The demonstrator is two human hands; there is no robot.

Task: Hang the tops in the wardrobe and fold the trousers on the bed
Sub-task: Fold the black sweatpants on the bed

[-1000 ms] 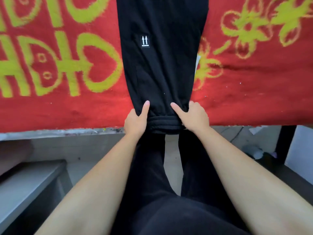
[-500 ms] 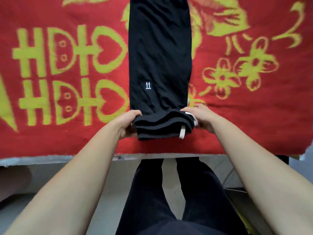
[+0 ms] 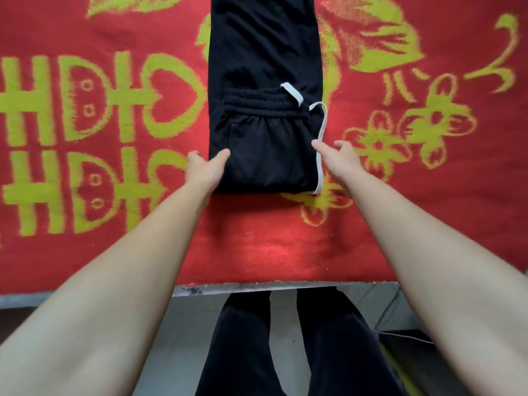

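Squaring the fold seems the aim: black trousers (image 3: pixel 265 161) lie on the red blanket (image 3: pixel 257 247), waistband doubled over the legs. The left hand (image 3: pixel 205 170) rests open-fingered on their nine o'clock edge; the right hand (image 3: pixel 341 160), fingers spread, holds nothing beside the white drawstring (image 3: pixel 320 175) at three o'clock. No label shows; yellow double-happiness signs sit at nine o'clock.

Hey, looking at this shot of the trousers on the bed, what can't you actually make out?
- Head view, top edge: the far end of the black trousers is cut off.
- Head view: whether the left hand pinches the folded edge or only touches it. The hand covers where its fingers meet the cloth.
- Head view: the layers under the fold, covered by the top layer.
- The wardrobe and tops: outside the frame.
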